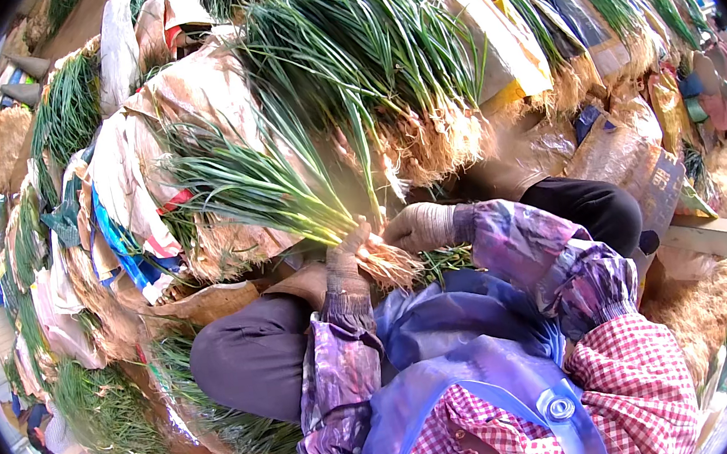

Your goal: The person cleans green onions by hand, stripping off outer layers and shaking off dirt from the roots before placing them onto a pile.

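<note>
My left hand (348,255), in a thin glove, grips a bunch of green onions (268,200) around the white stems. Their leaves fan out to the upper left, and the pale roots (389,264) hang toward my lap. Just right of those roots, my gloved right hand (418,228) is closed at the base of a single green onion stalk (366,173), which points up and away from me. Its fingertips are partly hidden. Beyond both hands lies a large heap of green onions (364,47), with tan roots (438,143) along its near side.
Loose green trimmings (443,262) lie beside my blue apron (462,343). Sacking (202,84) covers a bundle at left, and more sacks (620,140) stand at right. Further green onion piles (107,413) surround me. A metal rail (717,239) runs at right.
</note>
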Action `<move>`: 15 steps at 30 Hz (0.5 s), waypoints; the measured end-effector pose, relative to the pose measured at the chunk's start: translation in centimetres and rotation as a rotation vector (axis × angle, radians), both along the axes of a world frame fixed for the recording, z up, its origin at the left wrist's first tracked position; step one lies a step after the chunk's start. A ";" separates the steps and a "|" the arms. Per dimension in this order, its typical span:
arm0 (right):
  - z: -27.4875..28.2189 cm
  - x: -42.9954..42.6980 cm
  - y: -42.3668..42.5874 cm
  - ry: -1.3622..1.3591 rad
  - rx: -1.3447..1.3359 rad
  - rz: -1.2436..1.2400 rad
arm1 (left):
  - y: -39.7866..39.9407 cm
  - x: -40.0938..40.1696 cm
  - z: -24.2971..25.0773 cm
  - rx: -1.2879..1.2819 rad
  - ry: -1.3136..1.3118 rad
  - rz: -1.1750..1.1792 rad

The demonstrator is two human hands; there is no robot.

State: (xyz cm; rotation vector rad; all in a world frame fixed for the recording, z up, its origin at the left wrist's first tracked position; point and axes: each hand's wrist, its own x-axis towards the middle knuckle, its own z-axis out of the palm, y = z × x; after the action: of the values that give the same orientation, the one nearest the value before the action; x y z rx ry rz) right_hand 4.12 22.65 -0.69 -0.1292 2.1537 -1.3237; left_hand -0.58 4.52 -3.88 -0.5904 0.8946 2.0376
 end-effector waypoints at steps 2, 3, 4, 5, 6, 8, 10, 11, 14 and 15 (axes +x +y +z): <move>0.5 0.1 -0.2 -0.023 0.064 0.076 | 0.1 0.1 -0.1 0.005 0.095 -0.084; 0.8 0.1 0.0 -0.038 0.050 0.088 | 0.0 0.1 0.2 0.004 0.143 -0.124; 1.1 -0.1 0.5 -0.053 0.036 0.102 | -0.2 0.3 -0.1 0.020 0.136 -0.158; 1.2 -0.5 0.9 -0.068 0.022 0.116 | -0.3 0.5 -0.1 -0.049 0.165 -0.162; 1.3 -1.9 0.8 -0.050 0.266 0.071 | 0.1 0.9 0.3 -0.112 0.193 -0.172; 2.1 -1.7 1.2 -0.091 0.120 -0.527 | 0.3 1.4 -0.5 -0.172 0.183 -0.161; 3.0 -2.6 -0.2 -0.021 0.320 -0.605 | 0.8 1.8 -1.0 -0.140 0.146 -0.135; 2.3 -2.5 -0.7 -0.016 0.274 -0.530 | 0.7 2.1 -1.2 -0.127 0.126 -0.116; -1.0 -1.9 -1.1 -0.207 -0.153 -0.719 | 0.5 2.3 0.0 0.016 0.138 -0.151; -1.0 -1.6 -1.5 -0.098 -0.042 -0.710 | 0.4 2.5 0.5 0.019 0.131 -0.127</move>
State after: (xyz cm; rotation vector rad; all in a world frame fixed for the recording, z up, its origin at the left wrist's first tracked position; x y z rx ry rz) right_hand 2.53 21.14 -1.68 0.7312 2.1654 -1.7002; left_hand 1.94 4.92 -3.36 -0.3839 0.9634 1.9849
